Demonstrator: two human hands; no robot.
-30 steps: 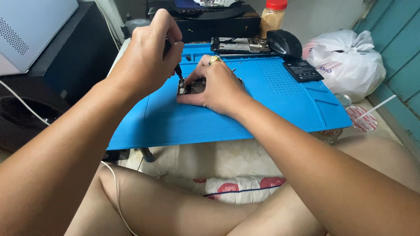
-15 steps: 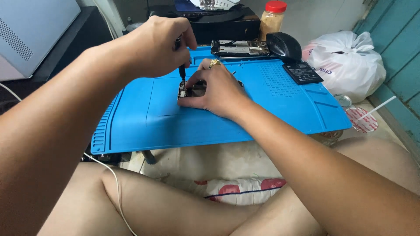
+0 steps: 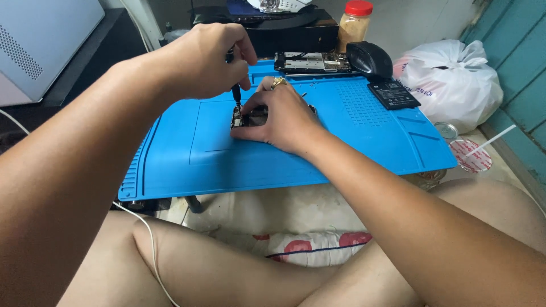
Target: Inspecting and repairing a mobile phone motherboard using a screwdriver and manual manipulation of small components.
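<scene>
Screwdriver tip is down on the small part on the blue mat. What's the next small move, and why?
Probably turn the screwdriver in place, without lifting. The left hand grips its handle upright with the tip on the small part, and the right hand pins that part to the blue mat.

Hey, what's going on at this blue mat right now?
A person seated at a blue work mat is working on a small electronic part. The left hand grips a thin screwdriver, tip down on the part, while the right hand steadies it. An opened phone, a black mouse and a flat black battery lie at the mat's far side.
</scene>
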